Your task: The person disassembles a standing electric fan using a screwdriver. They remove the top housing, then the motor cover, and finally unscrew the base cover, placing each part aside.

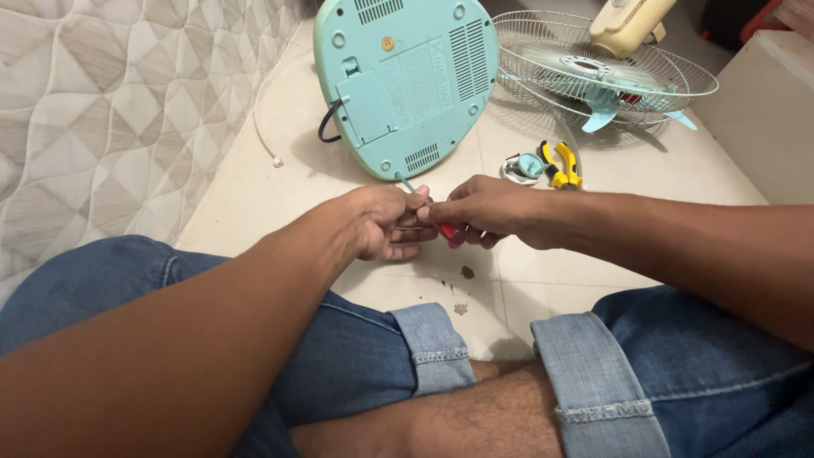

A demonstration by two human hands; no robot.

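Both hands meet over the floor: left hand (386,222) fingers clenched on the screwdriver (432,222) shaft, right hand (483,212) gripping its red handle, tip reaching the turquoise fan base (405,80) just beyond, likely steadying it.

Pale tiled floor (254,195), small dark marks near middle. Quilted mattress (102,102) along left edge. White cable (263,110) lying beside mattress. Yellow-handled pliers (561,164) just beside roll of tape (529,165). White box (767,110) at right edge.
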